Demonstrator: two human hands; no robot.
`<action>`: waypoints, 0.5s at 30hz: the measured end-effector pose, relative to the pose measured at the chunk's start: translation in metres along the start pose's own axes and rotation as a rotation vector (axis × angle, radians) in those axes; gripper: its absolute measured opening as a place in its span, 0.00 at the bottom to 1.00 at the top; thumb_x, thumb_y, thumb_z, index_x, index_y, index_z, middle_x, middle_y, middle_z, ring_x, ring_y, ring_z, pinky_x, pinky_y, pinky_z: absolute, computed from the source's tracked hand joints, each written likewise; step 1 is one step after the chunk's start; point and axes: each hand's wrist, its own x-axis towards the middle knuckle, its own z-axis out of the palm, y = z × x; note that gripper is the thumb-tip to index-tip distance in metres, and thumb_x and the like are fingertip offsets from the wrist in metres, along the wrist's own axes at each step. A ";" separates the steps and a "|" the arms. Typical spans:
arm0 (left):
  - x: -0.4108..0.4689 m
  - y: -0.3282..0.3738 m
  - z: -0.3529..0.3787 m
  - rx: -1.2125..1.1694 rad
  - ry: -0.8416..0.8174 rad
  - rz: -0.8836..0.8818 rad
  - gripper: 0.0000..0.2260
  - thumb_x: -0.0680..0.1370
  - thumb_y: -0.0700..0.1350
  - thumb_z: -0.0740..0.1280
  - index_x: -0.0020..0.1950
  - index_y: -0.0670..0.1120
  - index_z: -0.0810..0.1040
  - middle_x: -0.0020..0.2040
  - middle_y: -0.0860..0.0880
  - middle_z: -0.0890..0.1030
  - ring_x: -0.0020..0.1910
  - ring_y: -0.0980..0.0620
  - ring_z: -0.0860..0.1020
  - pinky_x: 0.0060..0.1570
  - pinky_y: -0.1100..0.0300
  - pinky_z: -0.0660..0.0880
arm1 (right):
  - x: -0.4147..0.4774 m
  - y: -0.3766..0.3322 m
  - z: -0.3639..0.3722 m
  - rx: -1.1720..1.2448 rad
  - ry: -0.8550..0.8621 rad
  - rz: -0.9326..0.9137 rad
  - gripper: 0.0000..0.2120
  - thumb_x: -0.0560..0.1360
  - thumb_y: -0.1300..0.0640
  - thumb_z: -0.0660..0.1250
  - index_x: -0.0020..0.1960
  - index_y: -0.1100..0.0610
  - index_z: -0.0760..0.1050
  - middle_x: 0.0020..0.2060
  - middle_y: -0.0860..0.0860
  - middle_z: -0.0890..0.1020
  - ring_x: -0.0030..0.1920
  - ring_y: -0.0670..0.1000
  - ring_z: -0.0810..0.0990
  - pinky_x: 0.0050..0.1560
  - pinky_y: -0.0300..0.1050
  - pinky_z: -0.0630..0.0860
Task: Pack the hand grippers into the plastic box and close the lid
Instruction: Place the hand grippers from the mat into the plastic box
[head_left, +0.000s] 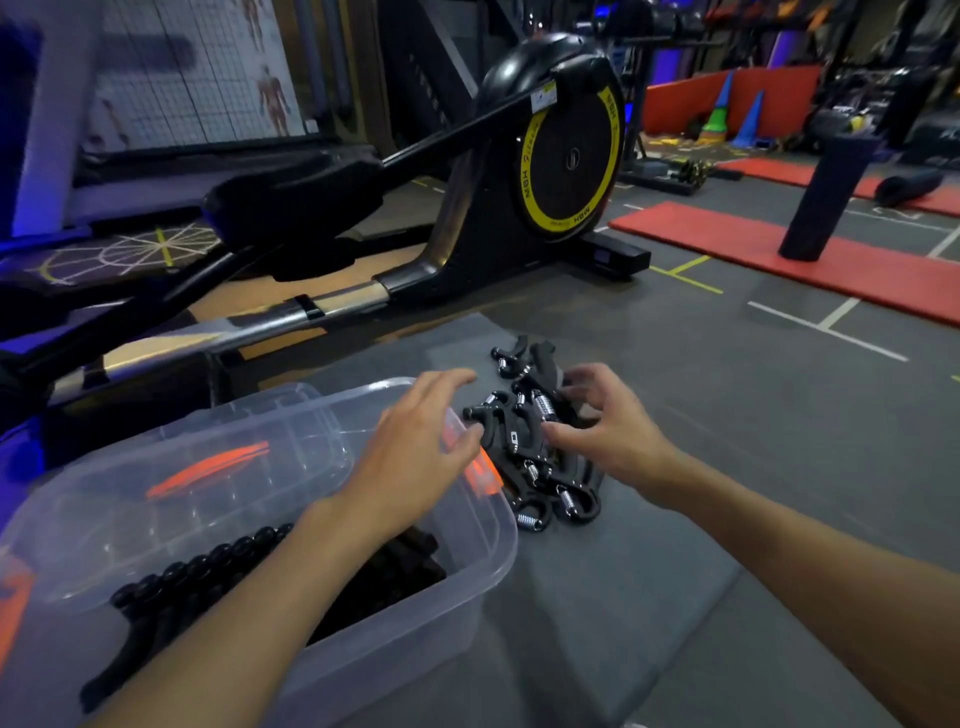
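Nearest to me, the clear plastic box (467, 582) sat at lower left on a grey mat (623, 571), lid off, with several black hand grippers (395, 566) already lying inside it. My left forearm crossed over the open box, and my left hand (415, 457) hovered above its far right corner with the fingers spread apart and nothing in them. Just beyond that corner, the pile of loose hand grippers (540, 447), black with bare metal springs, lay on the mat beside the box. My right hand (608, 426) was at the pile from the right, fingers parted and curled; the thumb and fingertips were at the topmost pieces, though I could not tell whether they had closed on one. The transparent lid (218, 457), with an orange latch, lay behind the box. Farther off stood a black exercise machine (566, 156) with a yellow-ringed wheel, and beyond it red floor mats (831, 260) and an upright dark roller (826, 197).
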 end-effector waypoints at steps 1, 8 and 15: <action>0.004 0.005 -0.011 -0.019 -0.005 0.040 0.21 0.78 0.48 0.67 0.70 0.56 0.67 0.66 0.58 0.70 0.65 0.56 0.71 0.67 0.53 0.68 | -0.004 -0.018 -0.002 0.040 -0.061 -0.010 0.27 0.69 0.61 0.77 0.63 0.51 0.69 0.55 0.48 0.79 0.45 0.43 0.79 0.42 0.34 0.76; 0.009 0.021 -0.070 -0.063 0.061 0.221 0.14 0.75 0.38 0.71 0.57 0.53 0.79 0.51 0.55 0.78 0.50 0.57 0.78 0.54 0.65 0.74 | -0.026 -0.082 -0.002 0.157 -0.363 -0.040 0.27 0.69 0.63 0.76 0.63 0.48 0.70 0.56 0.51 0.82 0.45 0.50 0.80 0.51 0.54 0.78; -0.017 -0.004 -0.098 -0.060 0.105 0.186 0.13 0.72 0.38 0.75 0.54 0.49 0.82 0.47 0.51 0.80 0.47 0.54 0.79 0.51 0.55 0.77 | -0.022 -0.089 0.032 0.490 -0.483 0.065 0.25 0.72 0.66 0.72 0.66 0.58 0.68 0.59 0.62 0.80 0.50 0.59 0.85 0.48 0.44 0.81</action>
